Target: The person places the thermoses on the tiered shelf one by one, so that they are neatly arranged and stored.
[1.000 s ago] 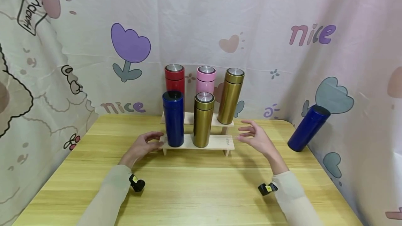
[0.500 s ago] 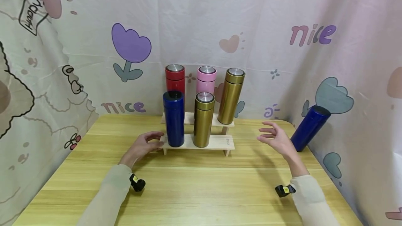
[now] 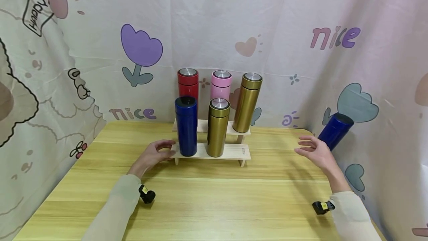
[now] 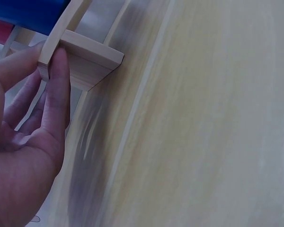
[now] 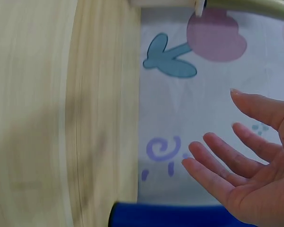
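Observation:
My left hand [image 3: 154,156] pinches the left end of the lower board of a two-step wooden display stand [image 3: 235,151]. In the left wrist view, the thumb and fingers [image 4: 55,94] sit on either side of the board's edge. A blue thermos bottle [image 3: 186,129] and a gold thermos bottle [image 3: 218,131] stand on the lower step. Behind them on the upper step are a red bottle [image 3: 188,84], a pink bottle [image 3: 221,84] and a second gold bottle [image 3: 247,103], which leans right. My right hand [image 3: 317,153], fingers loosely spread and holding nothing, overlaps another blue bottle [image 3: 337,129].
That blue bottle tilts at the table's right edge, near the patterned curtain [image 3: 274,29], and its lower part is hidden by the hand. The curtain hangs close behind the wooden table [image 3: 214,203] and along both sides. A small black camera is strapped to each wrist.
My right hand has moved right, away from the stand and over to the tilted blue bottle. The left hand has kept its place on the stand, and the bottles stand as before.

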Demonstrator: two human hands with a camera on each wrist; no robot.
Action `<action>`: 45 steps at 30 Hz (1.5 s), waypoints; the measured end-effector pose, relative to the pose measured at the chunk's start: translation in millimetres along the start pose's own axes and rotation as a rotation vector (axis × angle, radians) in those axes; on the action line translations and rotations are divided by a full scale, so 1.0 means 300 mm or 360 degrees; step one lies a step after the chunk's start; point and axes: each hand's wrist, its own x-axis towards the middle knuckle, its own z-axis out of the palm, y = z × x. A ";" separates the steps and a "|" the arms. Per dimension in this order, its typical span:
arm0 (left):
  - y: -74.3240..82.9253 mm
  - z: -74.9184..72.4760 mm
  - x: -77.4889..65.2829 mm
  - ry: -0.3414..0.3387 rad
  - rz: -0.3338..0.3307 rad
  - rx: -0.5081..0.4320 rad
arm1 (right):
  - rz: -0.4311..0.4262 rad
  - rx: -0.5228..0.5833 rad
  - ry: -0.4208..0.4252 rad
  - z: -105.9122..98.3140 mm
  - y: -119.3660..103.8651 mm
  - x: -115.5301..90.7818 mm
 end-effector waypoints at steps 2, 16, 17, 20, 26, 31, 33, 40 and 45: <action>0.000 0.001 0.000 0.0000 -0.0002 0.0003 | 0.0018 -0.0029 0.0013 -0.018 0.017 -0.004; 0.006 0.003 -0.004 0.0001 -0.0010 -0.0018 | 0.0134 -0.0065 0.0136 -0.094 0.145 -0.031; 0.007 0.004 -0.004 0.0001 -0.0013 -0.0016 | 0.0160 -0.0064 0.0137 -0.100 0.152 -0.034; 0.006 0.005 -0.004 0.0006 -0.0022 -0.0011 | 0.0222 -0.0057 0.0136 -0.117 0.176 -0.041; 0.003 0.003 -0.004 0.0007 -0.0012 -0.0005 | 0.0322 0.0024 0.0286 -0.133 0.219 -0.050; 0.004 0.002 -0.003 0.0006 -0.0007 -0.0015 | 0.0426 0.0016 0.0442 -0.139 0.235 -0.058; 0.003 0.002 -0.002 0.0009 -0.0006 -0.0019 | 0.0468 -0.0030 0.0472 -0.144 0.241 -0.056; 0.003 0.001 -0.002 0.0004 0.0000 -0.0027 | 0.0614 -0.0169 0.0494 -0.152 0.269 -0.035; 0.004 0.005 -0.001 0.0001 -0.0009 -0.0037 | 0.0621 -0.0139 0.0476 -0.140 0.301 -0.010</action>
